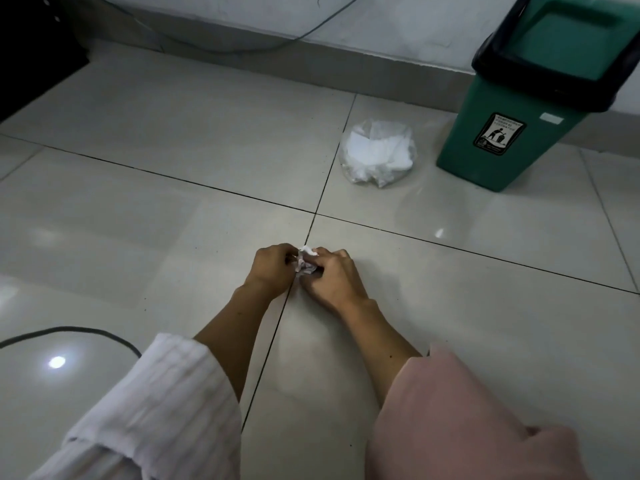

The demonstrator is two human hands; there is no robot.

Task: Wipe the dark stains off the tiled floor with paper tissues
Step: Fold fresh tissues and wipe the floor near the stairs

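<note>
far left, a dark cabinet edge [31, 46] meets the wall, and a black cable [69, 330] curls across the near-left tiles. at the middle, low over the tiled floor [173, 202], the left hand [273, 266] and right hand [330, 275] both pinch one small crumpled tissue [306, 261] between them, fingers curled on it, right above a grout line. no dark stain shows plainly from here. to do this well, i'd judge: fold the wad so a clean face turns outward, press flat, rub in short strokes along the grout. farther right sits a clear bag of fresh tissues [377, 152], then a green bin [519, 126] for the spent wad.
</note>
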